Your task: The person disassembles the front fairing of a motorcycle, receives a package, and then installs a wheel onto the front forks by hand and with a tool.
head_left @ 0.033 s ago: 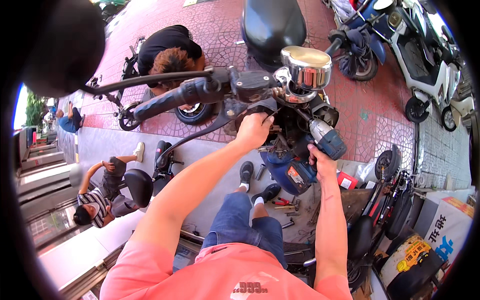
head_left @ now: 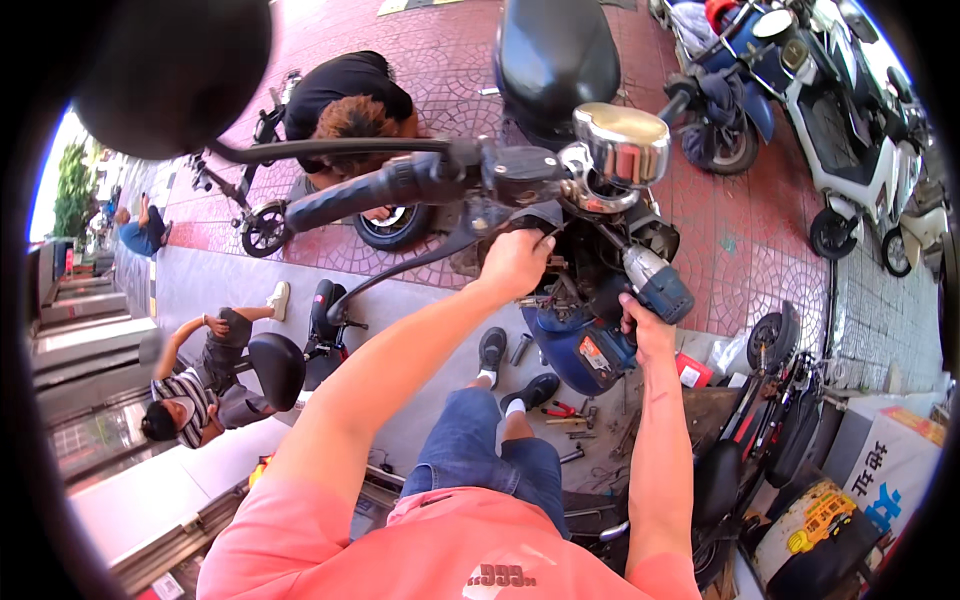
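Note:
My right hand (head_left: 648, 328) is wrapped around the grip of a cordless impact driver (head_left: 655, 285) with a grey nose and a blue-black body. Its nose points up and left into the open front of a motor scooter, below a round chrome headlight housing (head_left: 622, 145). My left hand (head_left: 517, 262) is closed at the edge of that opening, beside loose wires and dark plastic parts. What its fingers hold is hidden. Just above it runs the handlebar with a black rubber grip (head_left: 345, 205) and a long brake lever (head_left: 400, 268). Below sits the scooter's dark blue body panel (head_left: 575, 350).
Pliers with red handles (head_left: 560, 409) and several metal tools lie on the ground by my feet. A person in black (head_left: 350, 110) crouches over a small wheel at far left. Someone in stripes (head_left: 195, 410) sits at left. Parked scooters (head_left: 860, 150) stand at right.
The handlebar, mirror and chrome headlight housing sit slightly further right in the picture. Both hands and the impact driver keep nearly the same place on the scooter.

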Available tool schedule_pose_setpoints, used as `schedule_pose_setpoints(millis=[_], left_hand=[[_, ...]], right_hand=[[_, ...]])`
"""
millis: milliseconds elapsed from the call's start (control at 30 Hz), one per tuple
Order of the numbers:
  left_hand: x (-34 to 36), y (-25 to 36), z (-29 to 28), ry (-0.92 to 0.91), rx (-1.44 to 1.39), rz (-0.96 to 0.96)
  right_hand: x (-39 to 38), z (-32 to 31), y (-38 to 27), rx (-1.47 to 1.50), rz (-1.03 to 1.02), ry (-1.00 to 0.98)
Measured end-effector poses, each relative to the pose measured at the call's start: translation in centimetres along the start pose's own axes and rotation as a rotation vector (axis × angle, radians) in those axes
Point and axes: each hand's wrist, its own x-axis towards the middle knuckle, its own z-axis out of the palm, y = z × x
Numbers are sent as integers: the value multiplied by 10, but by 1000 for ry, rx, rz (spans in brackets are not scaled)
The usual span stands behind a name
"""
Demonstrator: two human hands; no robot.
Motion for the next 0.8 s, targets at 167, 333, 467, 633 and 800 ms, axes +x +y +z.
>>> schedule_pose_setpoints(millis=[167, 333, 467, 633, 800], left_hand=[[-2, 9, 0, -84, 164, -20], [-1, 7, 2, -133, 155, -150], [-8, 18, 2, -50, 75, -265], [-66, 3, 47, -34, -676, -51], [-71, 4, 95, 75, -934, -332]], right_hand=[[0, -5, 1, 22, -25, -39], [1, -5, 9, 105, 113, -62], [5, -6, 12, 65, 115, -99], [9, -18, 9, 119, 128, -50], [4, -9, 12, 90, 110, -58]])
